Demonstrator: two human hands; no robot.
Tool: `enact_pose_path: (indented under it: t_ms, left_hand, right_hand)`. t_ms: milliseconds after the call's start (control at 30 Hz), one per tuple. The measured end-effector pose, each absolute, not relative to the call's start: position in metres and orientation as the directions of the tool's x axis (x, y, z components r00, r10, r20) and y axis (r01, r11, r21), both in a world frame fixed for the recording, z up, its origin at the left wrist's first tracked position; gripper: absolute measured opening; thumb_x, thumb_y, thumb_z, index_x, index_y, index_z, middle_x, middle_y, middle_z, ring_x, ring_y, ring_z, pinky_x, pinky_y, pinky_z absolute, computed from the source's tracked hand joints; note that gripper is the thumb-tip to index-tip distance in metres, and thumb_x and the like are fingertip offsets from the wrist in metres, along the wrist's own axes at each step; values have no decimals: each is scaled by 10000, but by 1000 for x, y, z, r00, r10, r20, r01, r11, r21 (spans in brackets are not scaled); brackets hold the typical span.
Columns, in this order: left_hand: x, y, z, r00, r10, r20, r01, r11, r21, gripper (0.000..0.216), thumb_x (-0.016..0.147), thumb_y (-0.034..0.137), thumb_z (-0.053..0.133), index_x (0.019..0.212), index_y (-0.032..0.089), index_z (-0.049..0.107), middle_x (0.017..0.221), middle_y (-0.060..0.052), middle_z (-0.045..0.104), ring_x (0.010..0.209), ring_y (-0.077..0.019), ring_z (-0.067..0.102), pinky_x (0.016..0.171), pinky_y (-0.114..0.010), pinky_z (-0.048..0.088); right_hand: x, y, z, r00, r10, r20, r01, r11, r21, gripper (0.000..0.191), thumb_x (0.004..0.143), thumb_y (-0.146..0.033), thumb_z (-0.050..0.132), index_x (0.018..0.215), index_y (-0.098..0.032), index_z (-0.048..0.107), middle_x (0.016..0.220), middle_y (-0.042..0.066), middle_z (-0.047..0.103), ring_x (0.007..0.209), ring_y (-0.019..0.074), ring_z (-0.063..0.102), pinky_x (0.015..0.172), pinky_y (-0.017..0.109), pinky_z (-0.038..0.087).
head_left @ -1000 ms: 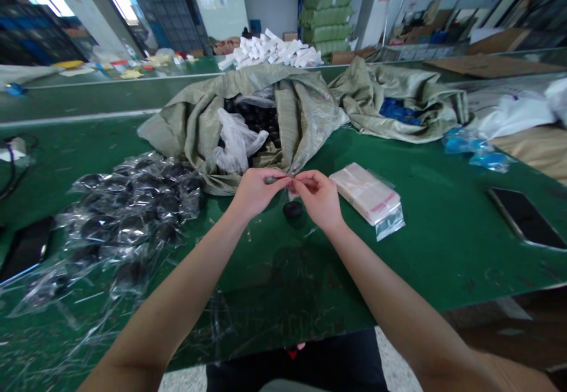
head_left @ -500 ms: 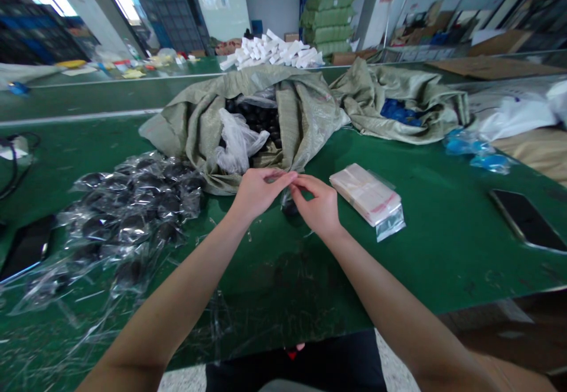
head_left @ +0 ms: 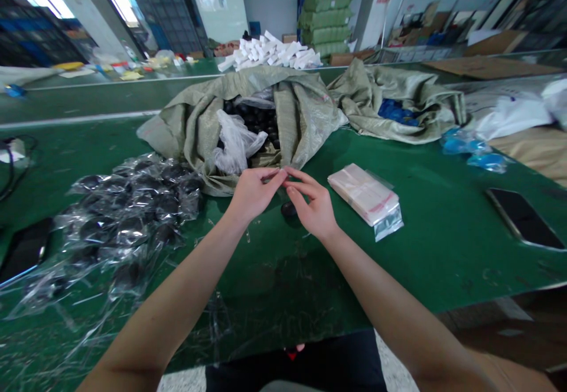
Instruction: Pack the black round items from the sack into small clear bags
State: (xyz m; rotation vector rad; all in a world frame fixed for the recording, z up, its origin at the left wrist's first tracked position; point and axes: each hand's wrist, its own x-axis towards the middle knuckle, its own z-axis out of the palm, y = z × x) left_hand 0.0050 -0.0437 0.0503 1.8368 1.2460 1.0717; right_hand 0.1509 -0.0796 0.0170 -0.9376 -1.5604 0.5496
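Over the middle of the table, the fingertips of my left hand (head_left: 256, 194) and my right hand (head_left: 315, 206) meet. Both are closed in a pinch; what lies between the fingers is too thin or hidden to make out. Just under my right fingers is a small black rounded object (head_left: 289, 209), partly covered by them. A stack of clear flat plastic bags (head_left: 364, 194) with a pink stripe lies right of my right hand. Left of my left hand is a pile of black rounded pieces in clear bags (head_left: 133, 194).
An open woven sack (head_left: 305, 114) of black pieces stands behind my hands; another sack (head_left: 363, 100) holds blue pieces. Phones lie at the left (head_left: 27, 247) and right (head_left: 527, 218). Blue wrapped pieces (head_left: 485, 162) sit at the right, white boxes (head_left: 270, 52) at the back.
My hands have shifted slightly left, and my right fingers have spread a little. More of the black object shows below them. The view has moved slightly.
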Motion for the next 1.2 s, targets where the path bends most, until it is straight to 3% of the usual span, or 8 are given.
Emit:
enact_pose_path:
  t_ms: [233,400,567,733,1033,1200]
  left_hand:
    - [5,-45,51,233,929,288,518,-369,772,349,881,364,519,935,125,768,834,-44,756,697,-159,640,614,-233,446]
    - [7,-48,48,284,909,303,572,-415,707,352,891,375,500,958,151,763,809,-39,753,634,-143,615,579,-230,412]
    - [10,-56,52,267,887,376,759,-434,485,323,895,330,484,797,160,740,760,-57,730,670,-155,622,621,-243,390]
    - [14,-66,56,234,882,408,887,-365,281,335,891,352,484,642,182,630,651,-32,665,613,-149,588,582,-261,330]
    - [16,-80,65,172,856,488,926,-310,217,267,849,281,508,602,193,560,575,9,592,522,-131,531,522,-274,270]
    - [16,-85,68,196,841,505,913,-345,219,285,863,285,493,596,196,538,568,14,574,510,-127,521,513,-275,273]
  right_hand:
    - [150,-74,15,128,779,613,391,529,-753,111,827,-271,645,905,-198,675,1032,69,687,983,191,648,790,315,556]
    - [149,-72,13,151,804,575,472,452,-757,117,812,-211,621,917,-168,650,874,47,700,783,161,662,720,286,550]
    - [151,-74,15,208,786,582,656,329,-680,101,840,-207,555,800,-164,637,778,45,679,714,166,637,676,283,508]
    - [155,-79,22,217,721,658,751,307,-585,90,847,-206,557,793,-159,611,731,24,635,632,138,575,617,261,455]
    - [157,-90,31,187,626,757,831,311,-462,79,853,-187,559,778,-165,549,698,10,551,641,134,535,590,253,418]
    - [159,-89,30,156,635,757,834,326,-445,69,854,-174,559,788,-162,547,703,11,541,654,136,533,599,255,422]
